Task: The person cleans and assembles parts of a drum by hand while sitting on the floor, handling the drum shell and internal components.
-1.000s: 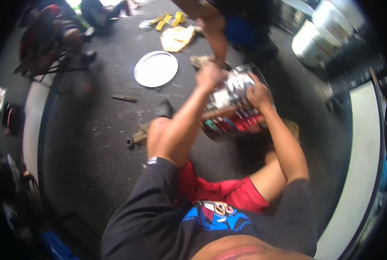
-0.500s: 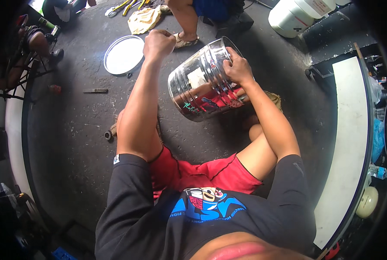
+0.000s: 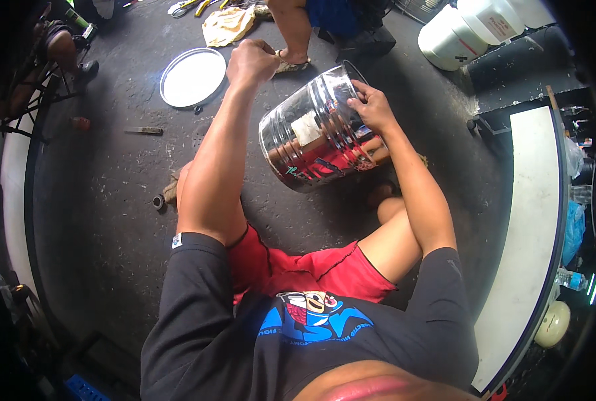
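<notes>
A shiny ribbed metal drum (image 3: 298,159) leans tilted between my knees, its open rim toward the upper right. A pale square label (image 3: 305,128) and teal lettering mark its side. My right hand (image 3: 375,110) is closed over the rim, thumb on the outside and fingers partly hidden behind the edge. To the left of the drum and apart from it, my left hand (image 3: 252,61) is raised with its fingers curled together. What it holds, if anything, is hidden. Beyond that hand, a round white disc with a metal rim (image 3: 192,77) lies on the floor.
A flat strip tool (image 3: 144,130) and a red object (image 3: 80,123) lie on the dark floor. At the top are a tan cloth (image 3: 228,25), yellow-handled tools and another person's leg (image 3: 294,30). White buckets (image 3: 445,41) stand upper right. A long white board (image 3: 528,220) runs along the right.
My right hand has shifted its grip on the drum's rim, its fingers now lying further over the edge. My left hand remains closed. The whole view has shifted slightly.
</notes>
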The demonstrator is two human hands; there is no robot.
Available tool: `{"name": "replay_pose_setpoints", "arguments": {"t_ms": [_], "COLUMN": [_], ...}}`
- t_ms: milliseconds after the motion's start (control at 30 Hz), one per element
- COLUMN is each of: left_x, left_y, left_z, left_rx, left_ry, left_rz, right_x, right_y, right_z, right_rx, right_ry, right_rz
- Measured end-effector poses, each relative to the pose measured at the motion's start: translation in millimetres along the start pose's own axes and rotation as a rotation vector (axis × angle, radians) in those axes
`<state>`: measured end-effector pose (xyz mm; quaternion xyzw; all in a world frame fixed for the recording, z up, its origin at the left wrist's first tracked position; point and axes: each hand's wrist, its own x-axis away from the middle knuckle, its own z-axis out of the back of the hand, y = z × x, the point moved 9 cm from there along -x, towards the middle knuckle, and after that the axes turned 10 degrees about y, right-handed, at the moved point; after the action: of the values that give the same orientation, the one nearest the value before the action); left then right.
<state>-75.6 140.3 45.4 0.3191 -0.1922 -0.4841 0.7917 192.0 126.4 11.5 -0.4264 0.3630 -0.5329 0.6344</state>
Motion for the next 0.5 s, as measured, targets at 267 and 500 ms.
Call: {"name": "replay_pose_setpoints", "arguments": {"t_ms": [267,500], "left_x": [-0.5,27.6], "left_y": [2.0,23.7], "left_z": [-4.5,-92.4], "left_rx": [-0.018,0.096], "left_ry": [0.003,-0.264], "left_rz": [0.000,-0.446], "right_x": [-4.2,-2.2], "right_y": [11.8,27.2], "right_z": [2.8,19.7], "right_rx": [-0.119,0.135], "right_ry": [-0.075,-0.143], "right_rz": [-0.101,-0.111]}}
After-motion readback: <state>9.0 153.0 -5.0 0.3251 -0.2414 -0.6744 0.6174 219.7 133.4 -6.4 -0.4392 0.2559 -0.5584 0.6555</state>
